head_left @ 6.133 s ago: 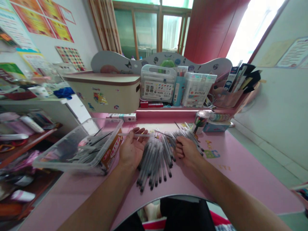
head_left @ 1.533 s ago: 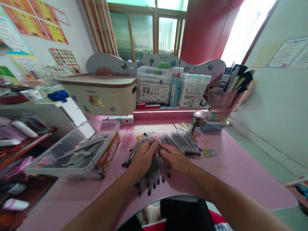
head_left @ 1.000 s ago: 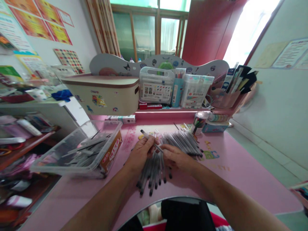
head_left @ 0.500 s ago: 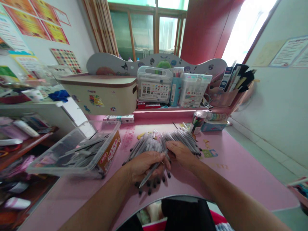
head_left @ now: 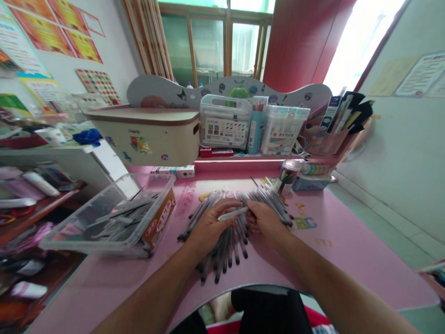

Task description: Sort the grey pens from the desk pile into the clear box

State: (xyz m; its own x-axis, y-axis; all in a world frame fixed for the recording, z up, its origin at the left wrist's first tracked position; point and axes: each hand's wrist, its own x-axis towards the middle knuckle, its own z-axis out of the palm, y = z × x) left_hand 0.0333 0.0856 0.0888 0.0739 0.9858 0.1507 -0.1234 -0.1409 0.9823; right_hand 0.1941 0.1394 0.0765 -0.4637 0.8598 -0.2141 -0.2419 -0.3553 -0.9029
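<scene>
My right hand point(head_left: 266, 220) pinches one end of a clear pen point(head_left: 233, 214) above the desk. The pen's other end points left, across the gap between the thumb and fingers of my left hand point(head_left: 212, 225). That left hand is curved, thumb and fingers apart, over a heap of similar clear pens point(head_left: 227, 248) with dark ends. More pens point(head_left: 274, 197) lie fanned out beyond my right hand. Some of the heap is hidden under both hands.
A clear plastic bin point(head_left: 90, 248) with grey pen-like pieces stands left on the pink desk point(head_left: 347, 260). At the back right are a clear jar point(head_left: 288, 174) and a blue box point(head_left: 311, 182). A lidded cream box point(head_left: 156, 144) and marker cases point(head_left: 224, 130) line the shelf.
The pen has swung from pointing down toward me to nearly level, pointing left. My left hand has moved up and its thumb and fingers have spread.
</scene>
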